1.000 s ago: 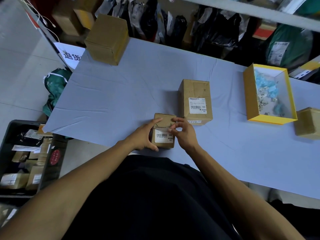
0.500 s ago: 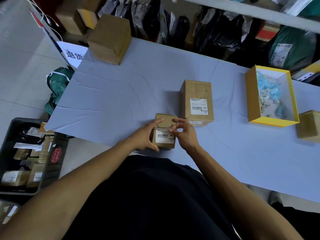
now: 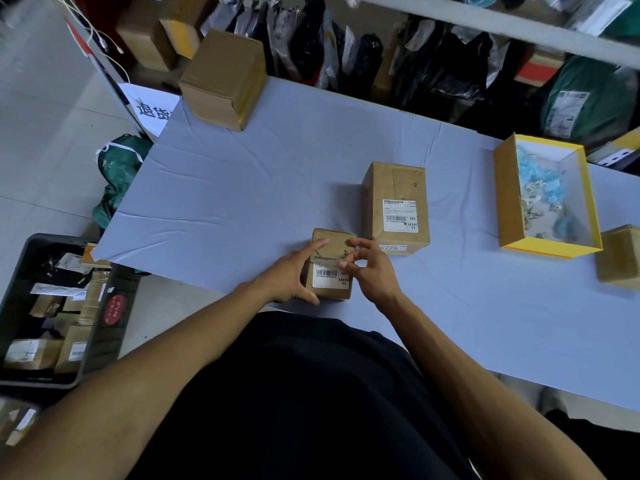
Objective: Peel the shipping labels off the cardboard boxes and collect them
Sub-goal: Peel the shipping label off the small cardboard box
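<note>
The bench [image 3: 242,188] lies open across its left and middle, save a tall box [image 3: 223,77] at the far-left corner; a labelled box [image 3: 394,206] stands just behind the small box [image 3: 330,263] at the near edge. Toward the right edge, a yellow tray [image 3: 505,206] and another box [image 3: 618,258] block passage; bare cloth lies between them and the middle boxes.

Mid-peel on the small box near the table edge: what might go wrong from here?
1. The right hand picks at the label corner; a fast pull may tear it.
2. The small box sits near the table edge, braced only by the left hand; it might slide off.
</note>
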Demonstrator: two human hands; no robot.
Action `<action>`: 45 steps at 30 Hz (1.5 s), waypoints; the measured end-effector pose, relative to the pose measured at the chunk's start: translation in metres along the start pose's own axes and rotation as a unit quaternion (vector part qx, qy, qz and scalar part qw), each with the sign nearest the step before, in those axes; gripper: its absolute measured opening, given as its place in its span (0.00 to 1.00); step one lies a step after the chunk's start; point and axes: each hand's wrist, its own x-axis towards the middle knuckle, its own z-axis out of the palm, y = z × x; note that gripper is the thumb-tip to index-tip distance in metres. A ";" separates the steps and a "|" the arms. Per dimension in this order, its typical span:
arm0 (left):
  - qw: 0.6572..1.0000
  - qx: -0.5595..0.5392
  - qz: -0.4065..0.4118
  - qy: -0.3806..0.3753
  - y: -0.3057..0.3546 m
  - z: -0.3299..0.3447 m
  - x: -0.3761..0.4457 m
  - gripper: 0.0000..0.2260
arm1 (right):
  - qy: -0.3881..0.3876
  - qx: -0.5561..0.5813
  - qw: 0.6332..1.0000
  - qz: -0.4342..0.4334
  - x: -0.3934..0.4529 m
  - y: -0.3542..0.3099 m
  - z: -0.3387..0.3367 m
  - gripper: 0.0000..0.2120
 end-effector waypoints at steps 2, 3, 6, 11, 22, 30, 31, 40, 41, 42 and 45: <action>1.000 -0.002 0.002 -0.002 0.000 0.000 0.001 0.55 | -0.003 0.002 1.000 0.002 0.000 0.000 -0.001 0.17; 1.000 -0.002 0.003 -0.003 0.000 0.000 0.001 0.55 | -0.004 0.004 1.000 0.003 -0.001 -0.001 -0.001 0.17; 1.000 -0.008 0.006 -0.003 0.001 -0.001 0.000 0.55 | -0.011 0.001 1.000 0.001 0.000 -0.001 -0.002 0.16; 1.000 -0.011 0.007 -0.003 0.000 0.000 0.000 0.55 | -0.016 0.004 1.000 0.011 0.001 0.000 -0.004 0.16; 1.000 -0.015 0.006 -0.005 -0.001 0.001 0.001 0.55 | -0.021 0.015 0.999 0.020 0.002 -0.001 -0.006 0.16; 1.000 -0.019 0.009 -0.006 -0.001 0.000 0.002 0.55 | -0.032 0.019 0.999 0.020 0.003 0.000 -0.007 0.16; 1.000 -0.020 0.009 -0.005 -0.001 0.000 0.002 0.55 | -0.032 0.019 0.999 0.021 0.004 0.000 -0.007 0.16; 1.000 -0.023 0.006 -0.003 -0.003 0.002 0.003 0.55 | -0.030 0.017 0.999 0.024 0.005 0.002 -0.008 0.10; 1.000 -0.025 0.006 -0.004 -0.003 0.002 0.003 0.55 | -0.030 0.015 0.999 0.023 0.006 0.002 -0.008 0.09; 1.000 -0.025 0.006 -0.004 -0.003 0.002 0.003 0.55 | -0.031 0.016 0.999 0.023 0.006 0.002 -0.008 0.08; 1.000 -0.025 0.005 -0.003 -0.003 0.002 0.003 0.55 | -0.032 0.024 0.999 0.020 0.004 0.000 -0.007 0.12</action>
